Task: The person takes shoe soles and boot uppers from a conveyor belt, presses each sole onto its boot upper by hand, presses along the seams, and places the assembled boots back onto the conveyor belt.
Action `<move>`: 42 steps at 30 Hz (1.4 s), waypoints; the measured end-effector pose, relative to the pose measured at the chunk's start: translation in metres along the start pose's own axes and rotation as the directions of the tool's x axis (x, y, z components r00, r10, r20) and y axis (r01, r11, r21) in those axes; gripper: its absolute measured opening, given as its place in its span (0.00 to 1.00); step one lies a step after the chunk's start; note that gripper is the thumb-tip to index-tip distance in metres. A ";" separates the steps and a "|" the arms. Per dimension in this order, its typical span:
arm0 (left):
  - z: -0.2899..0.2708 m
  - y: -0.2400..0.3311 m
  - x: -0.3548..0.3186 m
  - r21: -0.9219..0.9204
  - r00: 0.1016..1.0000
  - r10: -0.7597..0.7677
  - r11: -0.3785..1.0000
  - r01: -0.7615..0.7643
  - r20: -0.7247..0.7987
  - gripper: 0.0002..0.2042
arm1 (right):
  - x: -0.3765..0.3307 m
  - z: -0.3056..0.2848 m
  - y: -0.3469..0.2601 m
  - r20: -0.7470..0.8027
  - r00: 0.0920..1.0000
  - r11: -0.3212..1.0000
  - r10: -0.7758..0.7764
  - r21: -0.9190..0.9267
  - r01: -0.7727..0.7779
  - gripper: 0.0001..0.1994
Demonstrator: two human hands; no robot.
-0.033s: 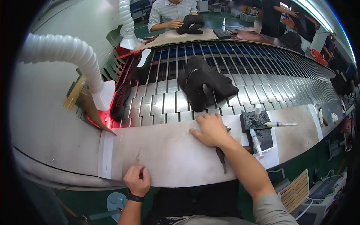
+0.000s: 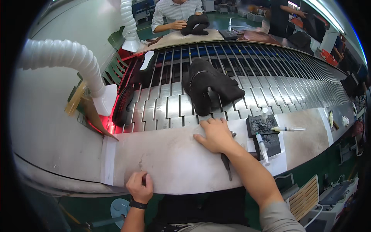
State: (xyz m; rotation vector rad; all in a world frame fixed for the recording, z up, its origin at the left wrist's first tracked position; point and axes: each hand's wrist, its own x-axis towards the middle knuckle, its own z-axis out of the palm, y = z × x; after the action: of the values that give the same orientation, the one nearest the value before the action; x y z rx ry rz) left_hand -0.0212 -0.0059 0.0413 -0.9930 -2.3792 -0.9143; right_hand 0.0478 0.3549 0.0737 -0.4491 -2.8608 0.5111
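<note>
While the left hand [image 2: 140,187] is resting curled, contents hidden, the spread, seemingly empty right hand [image 2: 216,136] is lying nearer, one black boot [image 2: 200,92] pointing toward its fingertips.

We see a black band [image 2: 138,204] around our left wrist, above a bare left hand [image 2: 139,187]. Our right hand [image 2: 216,135] is bare too; a short greyish sleeve [image 2: 281,217] covers that upper arm. Below the tabletop's [image 2: 174,162] near edge, our trousers [image 2: 201,207] are black.
</note>
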 end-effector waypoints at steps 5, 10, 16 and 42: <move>0.001 0.002 0.004 0.053 0.999 -0.036 0.998 0.034 0.021 0.03 | 0.001 -0.004 0.000 0.049 0.998 0.998 0.028 0.059 -0.031 0.27; 0.000 0.002 0.003 0.048 0.999 -0.043 0.998 0.042 0.027 0.02 | -0.001 -0.007 0.001 0.053 0.998 0.996 0.017 0.091 -0.022 0.31; -0.005 -0.001 0.001 0.027 0.998 -0.058 0.998 0.057 0.027 0.02 | -0.001 -0.008 -0.004 0.103 0.995 0.996 0.012 0.088 -0.021 0.32; 0.065 -0.116 0.230 -0.319 0.780 -0.597 0.714 0.624 0.189 0.38 | 0.000 -0.003 -0.001 -0.022 0.998 0.988 -0.055 0.145 0.058 0.31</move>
State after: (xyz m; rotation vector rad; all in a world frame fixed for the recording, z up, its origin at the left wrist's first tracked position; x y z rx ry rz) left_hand -0.2670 0.0868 0.0794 -0.3090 -2.7080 -1.6345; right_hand 0.0486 0.3549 0.0765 -0.3452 -2.7851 0.6956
